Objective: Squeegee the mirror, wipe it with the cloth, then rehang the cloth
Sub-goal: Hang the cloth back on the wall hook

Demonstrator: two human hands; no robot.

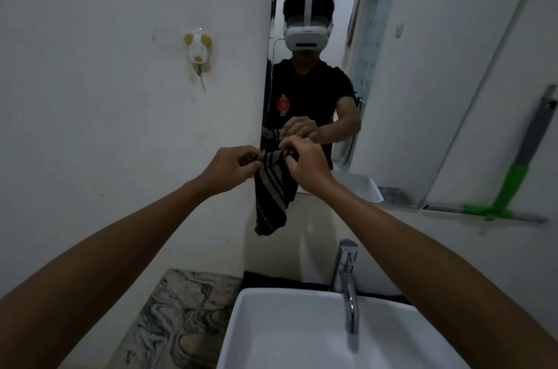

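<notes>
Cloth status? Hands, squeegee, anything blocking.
Left hand and right hand both pinch the cloth top edge, at mirror corner. Squeegee parked against wall, right. Hook bare, path unobstructed.

My curled fingers cover the top edge of the dark striped cloth (271, 187), so whatever it hangs from cannot be made out. The grey-and-green squeegee (513, 175) runs off the right edge, and the white square basin (271, 338) and marbled stone counter (169, 323) are cut by the bottom.

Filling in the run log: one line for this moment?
left hand: pinches cloth | right hand: pinches cloth | cloth: hanging before mirror | squeegee: against wall
</notes>
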